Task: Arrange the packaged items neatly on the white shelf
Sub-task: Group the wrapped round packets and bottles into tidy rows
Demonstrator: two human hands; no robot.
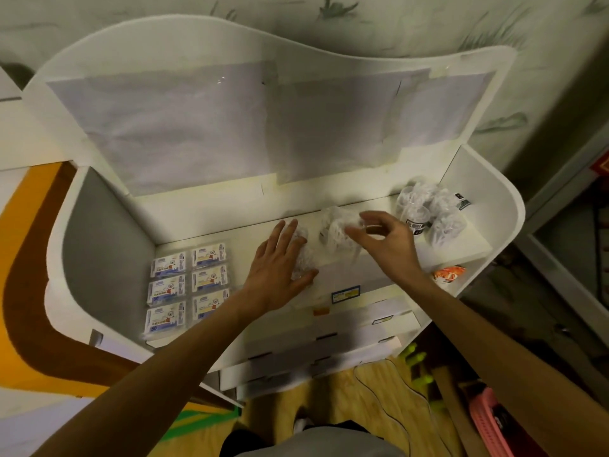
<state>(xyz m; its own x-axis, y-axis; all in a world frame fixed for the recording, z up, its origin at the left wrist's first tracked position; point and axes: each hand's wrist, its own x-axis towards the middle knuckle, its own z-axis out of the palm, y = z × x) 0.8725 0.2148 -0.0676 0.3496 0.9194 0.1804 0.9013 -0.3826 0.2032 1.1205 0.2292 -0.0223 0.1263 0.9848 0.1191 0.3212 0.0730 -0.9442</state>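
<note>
Left hand (278, 270) flat and open, pinning a clear packet (301, 258) on the white shelf (461, 249) while right hand (384, 240), fingers loosely spread and holding nothing, reaches the next clear packet (336, 229), likely to line them up.

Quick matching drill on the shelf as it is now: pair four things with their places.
1. blue-label packs
2. left hand
3. right hand
4. orange packet

a. lower level, right end
b. flat on a clear packet, shelf middle
c. shelf's left end, in two rows
d. raised, fingers spread, by a clear packet

Pairs: 1-c, 2-b, 3-d, 4-a
</note>
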